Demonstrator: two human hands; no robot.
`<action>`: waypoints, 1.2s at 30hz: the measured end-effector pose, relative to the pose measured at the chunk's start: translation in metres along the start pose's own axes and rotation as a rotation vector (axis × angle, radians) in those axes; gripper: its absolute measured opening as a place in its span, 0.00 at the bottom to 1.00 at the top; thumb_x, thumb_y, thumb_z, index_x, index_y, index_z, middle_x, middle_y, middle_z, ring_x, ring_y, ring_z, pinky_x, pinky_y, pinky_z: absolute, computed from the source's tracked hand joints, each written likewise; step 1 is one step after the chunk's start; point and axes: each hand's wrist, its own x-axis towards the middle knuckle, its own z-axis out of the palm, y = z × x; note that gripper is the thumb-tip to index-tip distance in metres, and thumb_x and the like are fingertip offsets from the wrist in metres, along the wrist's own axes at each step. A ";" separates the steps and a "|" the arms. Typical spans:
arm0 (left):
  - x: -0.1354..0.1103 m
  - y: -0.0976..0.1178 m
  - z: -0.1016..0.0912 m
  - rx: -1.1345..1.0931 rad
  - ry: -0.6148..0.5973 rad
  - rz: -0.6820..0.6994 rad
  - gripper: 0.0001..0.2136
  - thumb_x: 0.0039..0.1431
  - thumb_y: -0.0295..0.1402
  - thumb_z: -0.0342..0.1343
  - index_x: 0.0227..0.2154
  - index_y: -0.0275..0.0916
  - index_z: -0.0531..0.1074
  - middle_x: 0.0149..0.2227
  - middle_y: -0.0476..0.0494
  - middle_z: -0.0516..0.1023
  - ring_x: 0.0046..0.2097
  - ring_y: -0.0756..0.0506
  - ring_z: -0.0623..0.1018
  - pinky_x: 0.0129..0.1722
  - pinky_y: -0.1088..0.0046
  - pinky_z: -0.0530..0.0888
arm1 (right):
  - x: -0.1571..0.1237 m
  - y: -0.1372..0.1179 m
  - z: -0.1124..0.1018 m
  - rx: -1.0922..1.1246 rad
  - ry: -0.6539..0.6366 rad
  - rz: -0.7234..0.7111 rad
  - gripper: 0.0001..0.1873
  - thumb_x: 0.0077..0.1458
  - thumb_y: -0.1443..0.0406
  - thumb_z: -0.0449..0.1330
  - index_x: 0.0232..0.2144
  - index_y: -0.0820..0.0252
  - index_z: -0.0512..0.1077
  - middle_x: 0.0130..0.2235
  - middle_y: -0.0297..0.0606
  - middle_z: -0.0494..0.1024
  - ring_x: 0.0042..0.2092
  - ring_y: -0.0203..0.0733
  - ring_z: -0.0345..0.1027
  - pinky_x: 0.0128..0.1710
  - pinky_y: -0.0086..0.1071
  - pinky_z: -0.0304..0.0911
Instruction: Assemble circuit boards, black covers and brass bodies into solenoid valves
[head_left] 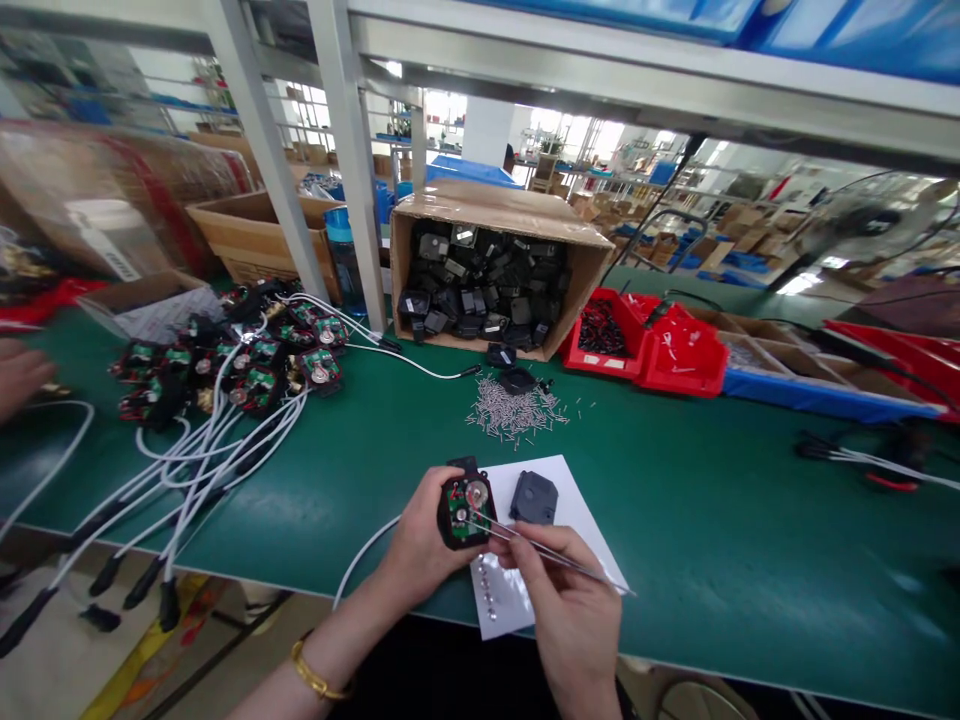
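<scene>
My left hand [420, 540] grips a black housing with a green circuit board [455, 503] inside, its open face turned up. A white cable [360, 555] runs down beside that wrist. In my right hand [566, 595] is a pair of metal tweezers [551, 552], pinched between thumb and fingers. The tweezer tips reach onto the board, near a small round part. Whether the tips grip anything is too small to tell. Beneath lies a white sheet [592, 548], bearing a dark grey cover [534, 497] and a row of small shiny round pieces [487, 590].
Loose screws [514, 410] lie heaped beyond the sheet, before a cardboard box [592, 240] of black housings. Wired board units [255, 385] with white cables cover the left. Red bins [682, 350] stand at right. Another person's hand [22, 375] shows at the left edge.
</scene>
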 end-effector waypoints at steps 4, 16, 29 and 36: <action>0.000 -0.002 0.001 0.002 0.014 0.014 0.28 0.40 0.33 0.65 0.45 0.42 0.59 0.45 0.44 0.69 0.44 0.42 0.73 0.44 0.66 0.70 | -0.002 0.003 0.001 -0.089 0.003 -0.111 0.07 0.48 0.61 0.64 0.29 0.58 0.75 0.28 0.39 0.79 0.29 0.42 0.74 0.29 0.30 0.72; 0.001 -0.001 0.000 0.002 0.010 0.007 0.27 0.40 0.33 0.64 0.45 0.41 0.59 0.44 0.45 0.69 0.45 0.43 0.73 0.45 0.66 0.70 | -0.005 -0.001 0.007 -0.268 -0.003 -0.267 0.02 0.50 0.65 0.62 0.29 0.58 0.75 0.28 0.36 0.78 0.29 0.39 0.73 0.29 0.27 0.70; -0.002 -0.001 -0.003 0.003 0.013 0.001 0.28 0.41 0.35 0.65 0.45 0.41 0.59 0.44 0.44 0.70 0.44 0.43 0.73 0.44 0.66 0.71 | 0.000 -0.007 0.003 -0.379 -0.124 -0.285 0.04 0.53 0.65 0.59 0.30 0.59 0.73 0.29 0.36 0.76 0.31 0.39 0.72 0.30 0.29 0.68; -0.002 -0.002 -0.002 0.003 0.025 0.003 0.28 0.40 0.35 0.65 0.45 0.41 0.59 0.44 0.44 0.71 0.44 0.43 0.74 0.44 0.66 0.71 | 0.002 -0.014 0.004 -0.396 -0.176 -0.282 0.04 0.54 0.66 0.58 0.30 0.59 0.73 0.29 0.36 0.76 0.31 0.39 0.71 0.30 0.29 0.67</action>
